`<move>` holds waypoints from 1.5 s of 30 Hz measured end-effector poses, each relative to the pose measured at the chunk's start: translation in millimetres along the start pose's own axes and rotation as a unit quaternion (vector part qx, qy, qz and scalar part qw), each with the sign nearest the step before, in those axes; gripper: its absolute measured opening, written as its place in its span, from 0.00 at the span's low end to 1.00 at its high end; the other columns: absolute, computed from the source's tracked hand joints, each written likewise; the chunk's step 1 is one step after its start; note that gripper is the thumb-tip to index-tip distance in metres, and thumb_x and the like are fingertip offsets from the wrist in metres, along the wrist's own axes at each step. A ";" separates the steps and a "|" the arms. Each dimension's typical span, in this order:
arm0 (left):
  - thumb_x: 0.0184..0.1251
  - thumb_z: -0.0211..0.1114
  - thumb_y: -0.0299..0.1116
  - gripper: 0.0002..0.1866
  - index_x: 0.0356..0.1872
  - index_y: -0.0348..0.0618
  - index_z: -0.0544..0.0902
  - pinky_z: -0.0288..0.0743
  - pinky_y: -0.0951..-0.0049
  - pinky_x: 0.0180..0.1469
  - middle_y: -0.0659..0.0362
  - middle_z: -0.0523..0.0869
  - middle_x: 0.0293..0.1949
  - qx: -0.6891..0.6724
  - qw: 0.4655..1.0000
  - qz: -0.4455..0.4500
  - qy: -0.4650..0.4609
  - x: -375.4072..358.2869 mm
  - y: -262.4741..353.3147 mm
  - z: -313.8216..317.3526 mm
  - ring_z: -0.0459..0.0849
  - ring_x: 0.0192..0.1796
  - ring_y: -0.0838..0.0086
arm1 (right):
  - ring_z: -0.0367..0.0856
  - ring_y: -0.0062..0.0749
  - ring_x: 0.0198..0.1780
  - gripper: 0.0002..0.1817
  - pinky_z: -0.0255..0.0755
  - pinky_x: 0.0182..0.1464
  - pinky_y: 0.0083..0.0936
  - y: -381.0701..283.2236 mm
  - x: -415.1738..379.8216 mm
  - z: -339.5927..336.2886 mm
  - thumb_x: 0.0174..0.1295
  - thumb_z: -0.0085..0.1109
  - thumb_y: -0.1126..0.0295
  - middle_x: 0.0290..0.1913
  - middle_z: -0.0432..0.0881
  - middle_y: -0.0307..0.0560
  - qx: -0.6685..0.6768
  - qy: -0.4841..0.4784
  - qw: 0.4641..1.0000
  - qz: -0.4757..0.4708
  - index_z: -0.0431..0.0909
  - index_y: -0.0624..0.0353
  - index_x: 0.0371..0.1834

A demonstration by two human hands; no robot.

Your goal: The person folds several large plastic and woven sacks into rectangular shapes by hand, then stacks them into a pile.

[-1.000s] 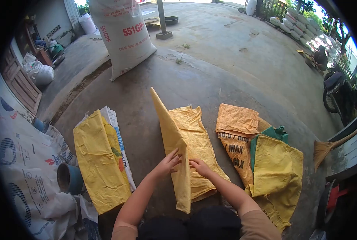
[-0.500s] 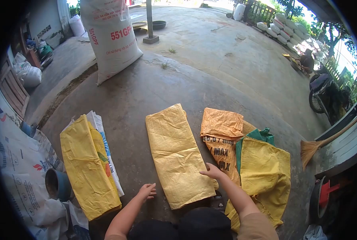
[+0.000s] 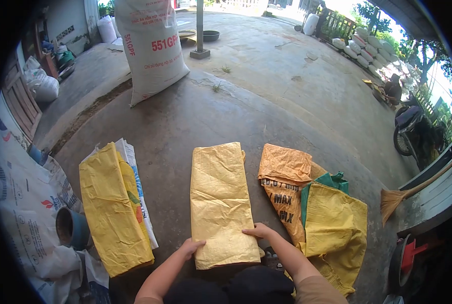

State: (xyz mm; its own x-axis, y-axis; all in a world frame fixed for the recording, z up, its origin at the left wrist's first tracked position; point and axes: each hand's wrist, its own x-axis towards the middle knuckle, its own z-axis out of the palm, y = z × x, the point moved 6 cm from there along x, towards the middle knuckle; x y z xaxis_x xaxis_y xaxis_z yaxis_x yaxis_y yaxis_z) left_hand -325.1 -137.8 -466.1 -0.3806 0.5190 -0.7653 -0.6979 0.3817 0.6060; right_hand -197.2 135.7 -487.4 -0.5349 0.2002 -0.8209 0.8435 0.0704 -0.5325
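Note:
A folded pale-yellow sack [image 3: 221, 197] lies flat on the ground in the middle, in front of the person's knees. My left hand [image 3: 191, 247] holds its lower left edge, and my right hand [image 3: 259, 231] grips its right edge a little higher up. Both hands have their fingers closed on the edges, partly hidden by the sack. To the left is a pile of folded yellow sacks [image 3: 109, 202] with a white one beneath. On the right lie an orange sack [image 3: 285, 164] with black print and a loosely folded yellow sack [image 3: 335, 218] over a green one.
A tall white full sack [image 3: 152, 55] stands ahead, near a post [image 3: 199, 30]. White plastic sheeting [image 3: 33, 223] and a bucket [image 3: 73, 228] are at the left. A broom [image 3: 393, 200], a motorcycle [image 3: 413, 126] and piled white sacks [image 3: 370, 50] are on the right.
My left hand has moved from beside the pale-yellow sack onto its edge. My right hand has shifted slightly left and down. The sack has turned straighter.

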 end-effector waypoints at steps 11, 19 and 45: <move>0.49 0.58 0.19 0.28 0.57 0.38 0.67 0.68 0.74 0.51 0.55 0.77 0.47 0.168 0.948 0.265 0.059 -105.8 174.1 -20.4 0.76 0.48 0.72 | 0.71 0.34 0.53 0.26 0.66 0.54 0.34 -93.0 -48.8 76.0 0.59 0.55 0.61 0.54 0.71 0.43 0.225 -0.204 0.946 -0.112 0.62 0.57 0.59; 0.55 0.59 0.25 0.27 0.58 0.37 0.66 0.68 0.74 0.50 0.54 0.77 0.49 0.245 0.882 0.380 0.130 -237.2 277.3 -67.7 0.76 0.48 0.73 | 0.75 0.30 0.47 0.25 0.70 0.48 0.25 -263.7 -101.2 93.9 0.56 0.59 0.66 0.47 0.75 0.47 0.165 -0.098 0.924 -0.331 0.63 0.65 0.54; 0.57 0.61 0.30 0.12 0.41 0.34 0.77 0.72 0.73 0.36 0.56 0.82 0.34 -0.062 0.833 0.290 0.468 -225.8 7.7 -367.0 0.80 0.33 0.74 | 0.59 0.51 0.63 0.41 0.60 0.60 0.35 -293.7 -95.2 132.1 0.53 0.56 0.52 0.65 0.51 0.64 -0.541 0.042 0.768 -0.338 0.48 0.60 0.66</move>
State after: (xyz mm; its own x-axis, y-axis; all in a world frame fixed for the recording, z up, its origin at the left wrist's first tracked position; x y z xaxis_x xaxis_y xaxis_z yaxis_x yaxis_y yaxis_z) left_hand -467.2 -532.8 -368.3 -0.9413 -0.2560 -0.2202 -0.2666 0.1631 0.9499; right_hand -400.5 -33.1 -280.2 -0.9021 -0.1816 -0.3914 -0.0563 0.9489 -0.3105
